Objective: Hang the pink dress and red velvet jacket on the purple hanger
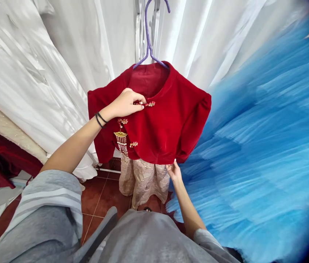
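A short red velvet jacket [159, 124] hangs on a purple hanger [148, 36] in front of me. At its collar, my left hand [129, 102] is closed, thumb and fingers pinching the front edge beside a beaded knot button [150, 104]. Lower on the front are more beaded fastenings and a gold tassel ornament [120, 138] with strung beads. My right hand [174, 171] is at the bottom hem, its thumb and fingers pinched on the edge of the jacket. Beneath the jacket hangs a pale gold patterned skirt [149, 180].
White gowns [69, 47] hang behind and to the left. A large blue tulle dress [255, 146] fills the right side, close to my right arm. Dark red fabric [3, 149] lies at far left. The floor has red tiles [99, 197].
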The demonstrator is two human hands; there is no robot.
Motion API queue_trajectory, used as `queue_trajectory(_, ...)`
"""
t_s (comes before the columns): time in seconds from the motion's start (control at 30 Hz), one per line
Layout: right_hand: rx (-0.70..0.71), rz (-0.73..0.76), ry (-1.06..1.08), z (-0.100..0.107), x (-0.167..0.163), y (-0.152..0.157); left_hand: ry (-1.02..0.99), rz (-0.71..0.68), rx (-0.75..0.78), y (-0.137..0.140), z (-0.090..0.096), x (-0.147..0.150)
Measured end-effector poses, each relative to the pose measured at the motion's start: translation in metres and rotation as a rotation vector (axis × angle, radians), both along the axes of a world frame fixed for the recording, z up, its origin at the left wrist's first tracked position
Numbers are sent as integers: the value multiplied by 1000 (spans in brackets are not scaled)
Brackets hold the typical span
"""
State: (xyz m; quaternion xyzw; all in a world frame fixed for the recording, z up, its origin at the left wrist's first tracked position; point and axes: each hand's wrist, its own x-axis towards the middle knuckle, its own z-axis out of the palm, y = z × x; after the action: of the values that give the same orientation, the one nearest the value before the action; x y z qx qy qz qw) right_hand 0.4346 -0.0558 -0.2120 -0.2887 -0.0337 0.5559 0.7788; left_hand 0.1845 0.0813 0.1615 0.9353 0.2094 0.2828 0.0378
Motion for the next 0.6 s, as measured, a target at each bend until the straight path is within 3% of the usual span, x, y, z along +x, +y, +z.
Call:
queue_trajectory(0.17, -2, 147, -6, -15, -43, -17, -10, 22, 7, -1, -2, 4)
queue_trajectory(0.33, -82, 691, -101, -22, -142, -24, -32, 40, -19, -8, -2, 10)
queue_trajectory(0.43, -76, 833, -99, -14, -210, 15, -31, 8, -50, -13, 1, 12)
queue_trajectory(0.5, -61, 801, -29, -6, -242, 54, -32, -11, -69, -18, 2, 11)
queue_trajectory(0.6, -18, 724, 93, 7, -262, 106, -32, -28, -86, -25, 5, 8)
